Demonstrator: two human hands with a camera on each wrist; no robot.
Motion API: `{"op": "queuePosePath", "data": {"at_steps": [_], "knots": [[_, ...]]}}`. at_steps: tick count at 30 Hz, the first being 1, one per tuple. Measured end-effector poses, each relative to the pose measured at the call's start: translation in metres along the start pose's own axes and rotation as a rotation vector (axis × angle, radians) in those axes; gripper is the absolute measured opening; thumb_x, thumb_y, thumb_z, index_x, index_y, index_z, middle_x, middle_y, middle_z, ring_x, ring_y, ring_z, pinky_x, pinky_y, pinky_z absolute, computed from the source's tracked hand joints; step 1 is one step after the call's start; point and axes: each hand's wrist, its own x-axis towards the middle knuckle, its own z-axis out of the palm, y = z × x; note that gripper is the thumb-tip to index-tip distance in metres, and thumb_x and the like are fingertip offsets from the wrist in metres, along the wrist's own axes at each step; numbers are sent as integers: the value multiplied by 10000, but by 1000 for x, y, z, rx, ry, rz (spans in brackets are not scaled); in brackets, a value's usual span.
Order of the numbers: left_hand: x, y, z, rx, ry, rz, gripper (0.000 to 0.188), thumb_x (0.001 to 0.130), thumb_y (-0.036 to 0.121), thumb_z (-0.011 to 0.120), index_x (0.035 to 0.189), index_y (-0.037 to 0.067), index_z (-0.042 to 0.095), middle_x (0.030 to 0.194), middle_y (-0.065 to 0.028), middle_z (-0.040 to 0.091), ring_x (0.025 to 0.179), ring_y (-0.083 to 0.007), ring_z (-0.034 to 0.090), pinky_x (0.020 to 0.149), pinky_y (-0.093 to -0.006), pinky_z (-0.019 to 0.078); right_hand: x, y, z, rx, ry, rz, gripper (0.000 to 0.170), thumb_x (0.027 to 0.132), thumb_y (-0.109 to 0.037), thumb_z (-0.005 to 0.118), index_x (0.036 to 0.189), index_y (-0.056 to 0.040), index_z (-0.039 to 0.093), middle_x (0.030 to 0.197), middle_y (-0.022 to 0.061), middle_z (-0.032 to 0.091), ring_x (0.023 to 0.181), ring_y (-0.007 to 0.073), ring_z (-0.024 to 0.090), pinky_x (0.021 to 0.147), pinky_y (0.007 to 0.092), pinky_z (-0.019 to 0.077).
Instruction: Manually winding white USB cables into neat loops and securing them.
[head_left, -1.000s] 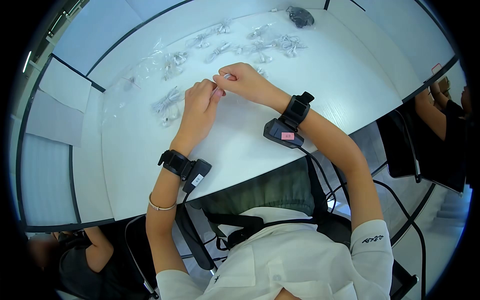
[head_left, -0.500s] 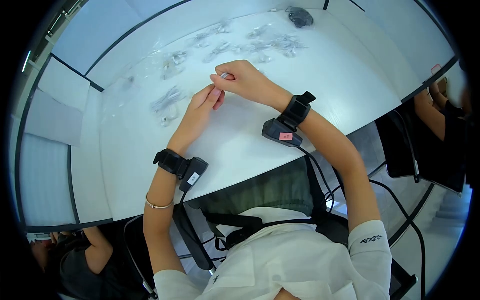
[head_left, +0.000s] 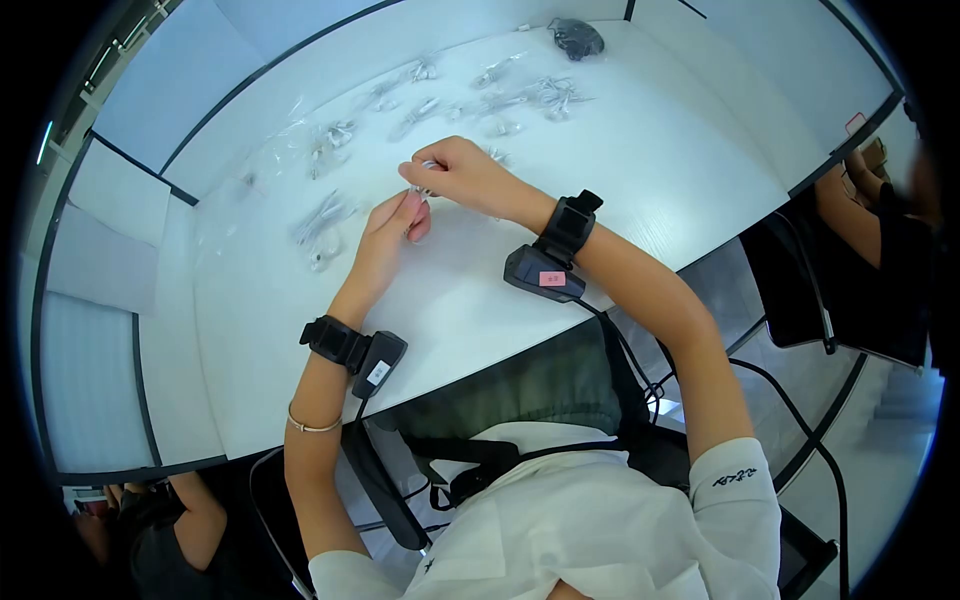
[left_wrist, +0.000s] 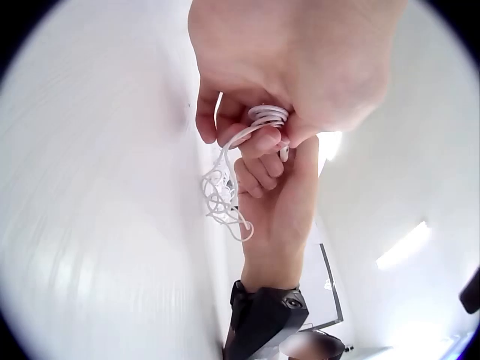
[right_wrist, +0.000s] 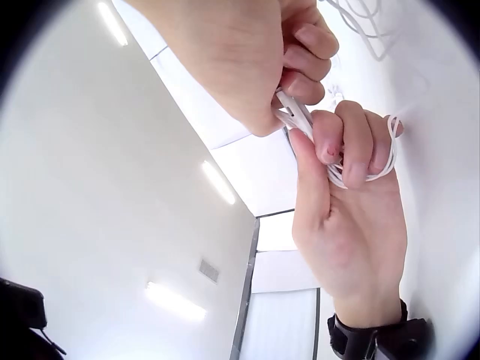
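Both hands meet above the white table, with a thin white cable between them. Loops of it run round the curled fingers of my left hand, and a loose tangle of the same cable shows below in the left wrist view. My right hand pinches a small white plastic piece on the cable, its other fingers curled in. In the right wrist view, the left thumb and index finger lie right at the lower end of that piece. The palms partly hide the cable in the head view.
Several white cable bundles in clear bags lie on the table, one left of the hands, another farther back. A black bundle sits at the far edge. White partitions surround the table; other people sit on either side.
My left hand has drawn slightly down and turned, so its fingers show beneath the right hand. The right hand stays curled at the cable; the whole head view has shifted a little.
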Motion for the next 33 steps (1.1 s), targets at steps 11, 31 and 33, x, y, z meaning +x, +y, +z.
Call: {"op": "queuePosePath", "data": {"at_steps": [11, 31, 33], "knots": [[1, -3, -4, -14, 85, 5, 352, 944, 359, 371, 726, 88, 425, 640, 6, 408, 631, -101, 362, 626, -237, 296, -7, -5, 3, 124, -80, 224, 402, 864, -452, 523, 938, -58, 542, 663, 22, 523, 573, 79, 455, 538, 219, 373], [0, -4, -26, -596, 416, 89, 253, 959, 253, 370, 763, 94, 360, 704, -5, 362, 722, -146, 408, 731, -284, 355, -15, -22, 0, -83, -472, 79, 343, 902, -315, 429, 776, -59, 619, 543, -5, 398, 522, 103, 379, 513, 265, 322], [0, -2, -26, -646, 380, 67, 245, 961, 248, 367, 768, 96, 356, 695, 0, 349, 706, -139, 397, 721, -280, 355, -16, -19, 1, -95, -522, 79, 336, 902, -302, 425, 795, -54, 624, 551, -2, 401, 532, 107, 390, 524, 269, 336]]}}
